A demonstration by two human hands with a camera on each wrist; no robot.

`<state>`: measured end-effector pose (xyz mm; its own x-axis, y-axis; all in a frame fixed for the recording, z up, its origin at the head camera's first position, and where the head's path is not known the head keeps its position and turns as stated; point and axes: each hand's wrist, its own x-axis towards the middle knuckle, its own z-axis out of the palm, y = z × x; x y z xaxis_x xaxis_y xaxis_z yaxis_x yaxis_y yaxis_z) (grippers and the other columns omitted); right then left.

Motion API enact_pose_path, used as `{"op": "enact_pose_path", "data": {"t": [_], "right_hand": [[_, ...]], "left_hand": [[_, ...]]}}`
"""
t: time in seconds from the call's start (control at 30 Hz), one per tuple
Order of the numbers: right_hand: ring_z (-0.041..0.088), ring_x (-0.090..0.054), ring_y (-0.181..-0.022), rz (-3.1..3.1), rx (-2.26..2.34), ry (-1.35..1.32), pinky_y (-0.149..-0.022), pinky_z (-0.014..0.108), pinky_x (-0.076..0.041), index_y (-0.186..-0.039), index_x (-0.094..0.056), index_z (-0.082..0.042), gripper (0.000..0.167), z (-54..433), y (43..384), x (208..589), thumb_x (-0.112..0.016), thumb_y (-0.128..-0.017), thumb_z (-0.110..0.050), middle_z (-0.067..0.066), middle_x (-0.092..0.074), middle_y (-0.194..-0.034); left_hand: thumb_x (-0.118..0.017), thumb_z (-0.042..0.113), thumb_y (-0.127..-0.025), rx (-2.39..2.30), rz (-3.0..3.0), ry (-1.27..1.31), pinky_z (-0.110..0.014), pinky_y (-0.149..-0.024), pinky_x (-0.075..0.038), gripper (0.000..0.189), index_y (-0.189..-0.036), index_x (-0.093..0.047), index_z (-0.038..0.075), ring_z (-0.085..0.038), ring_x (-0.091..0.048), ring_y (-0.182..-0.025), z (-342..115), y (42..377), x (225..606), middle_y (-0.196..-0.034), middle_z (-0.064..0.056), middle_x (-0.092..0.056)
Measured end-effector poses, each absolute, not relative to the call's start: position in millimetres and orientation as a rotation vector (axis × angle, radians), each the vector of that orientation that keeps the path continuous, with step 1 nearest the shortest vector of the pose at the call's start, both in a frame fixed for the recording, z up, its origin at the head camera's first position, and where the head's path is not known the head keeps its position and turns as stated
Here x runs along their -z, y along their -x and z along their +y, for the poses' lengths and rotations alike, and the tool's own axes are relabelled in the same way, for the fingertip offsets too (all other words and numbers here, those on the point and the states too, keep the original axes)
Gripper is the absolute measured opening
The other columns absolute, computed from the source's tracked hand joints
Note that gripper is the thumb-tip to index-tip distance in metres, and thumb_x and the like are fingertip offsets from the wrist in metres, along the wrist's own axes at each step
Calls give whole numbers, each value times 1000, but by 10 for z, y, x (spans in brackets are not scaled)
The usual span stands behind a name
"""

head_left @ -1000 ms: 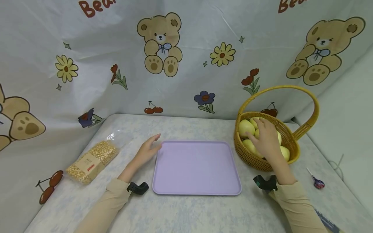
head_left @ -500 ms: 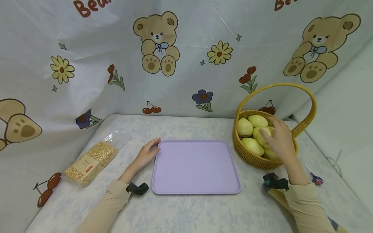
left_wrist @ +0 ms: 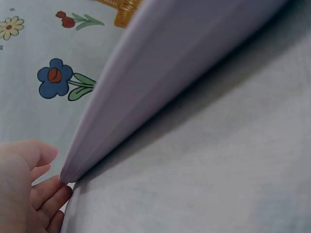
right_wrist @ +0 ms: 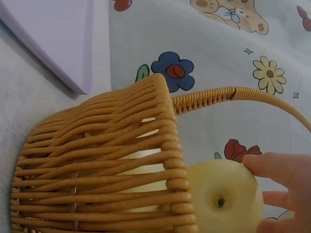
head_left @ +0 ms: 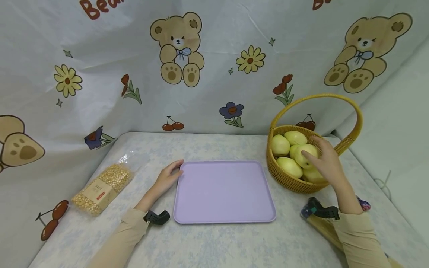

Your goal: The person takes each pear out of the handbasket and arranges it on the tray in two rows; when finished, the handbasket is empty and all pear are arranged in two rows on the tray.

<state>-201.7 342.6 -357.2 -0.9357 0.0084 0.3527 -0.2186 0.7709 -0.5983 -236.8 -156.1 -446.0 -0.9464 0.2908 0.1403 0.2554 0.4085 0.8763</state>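
Observation:
My right hand (head_left: 326,162) reaches over the rim of a wicker basket (head_left: 288,182) and holds a pale yellow apple (head_left: 305,156) between thumb and fingers. In the right wrist view this apple (right_wrist: 223,194) shows its dimpled end, above the basket's rim. Several more yellow apples (head_left: 289,167) lie beneath and around it. My left hand (head_left: 165,178) rests at the far left corner of a flat lilac tray (head_left: 224,191). In the left wrist view the left hand's fingers (left_wrist: 48,196) touch the tray's corner, with the thumb apart from it.
A clear bag of yellow kernels (head_left: 104,190) lies at the left. A wrapped lollipop (head_left: 363,204) is partly hidden behind the right forearm, and a long tan thing (head_left: 323,227) lies under that wrist. The basket's tall handle (head_left: 355,130) arches over it. A bear-print cloth (head_left: 214,56) hangs behind.
My right hand has shifted right and closed round an apple, which now sits higher among the others. My left hand has come down onto the tray's corner. The head view has shifted slightly.

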Motion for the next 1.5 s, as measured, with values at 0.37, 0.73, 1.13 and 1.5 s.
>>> {"op": "enact_pose_path", "data": {"t": [0.37,0.73,1.13,1.5], "right_hand": [[53,-34,-127,-2713,-1024,-130,-97,66,-32,-144,-32,4,72,3461,1987,3563,-65,-89,-30,32,-37,-143],[52,-34,-126,-2805,-980,-133,-90,64,-37,-145,-30,4,81,3497,1987,3580,-72,-83,-28,32,-33,-145],[43,-47,-111,-2759,-957,-70,-75,39,-44,-139,-42,3,74,3488,2008,3601,-76,-80,-26,32,-42,-138],[27,-48,-98,-2720,-1000,-42,-62,13,-40,-140,-43,0,75,3482,2018,3615,-77,-79,-28,29,-45,-135]], "left_hand": [[-53,6,-95,-1608,2615,-526,-53,-109,-37,45,-138,-44,-7,-39,-45,-130,-1557,2358,4462,-139,-26,-49],[-54,12,-96,-1615,2651,-523,-52,-110,-36,45,-139,-45,0,-36,-46,-131,-1609,2537,4761,-140,-21,-50],[-53,11,-96,-1609,2646,-513,-52,-110,-37,45,-139,-45,0,-35,-47,-130,-1605,2531,4759,-140,-20,-50],[-51,6,-96,-1588,2620,-515,-54,-110,-35,45,-138,-43,-8,-40,-45,-130,-1551,2338,4428,-138,-27,-48]]}}
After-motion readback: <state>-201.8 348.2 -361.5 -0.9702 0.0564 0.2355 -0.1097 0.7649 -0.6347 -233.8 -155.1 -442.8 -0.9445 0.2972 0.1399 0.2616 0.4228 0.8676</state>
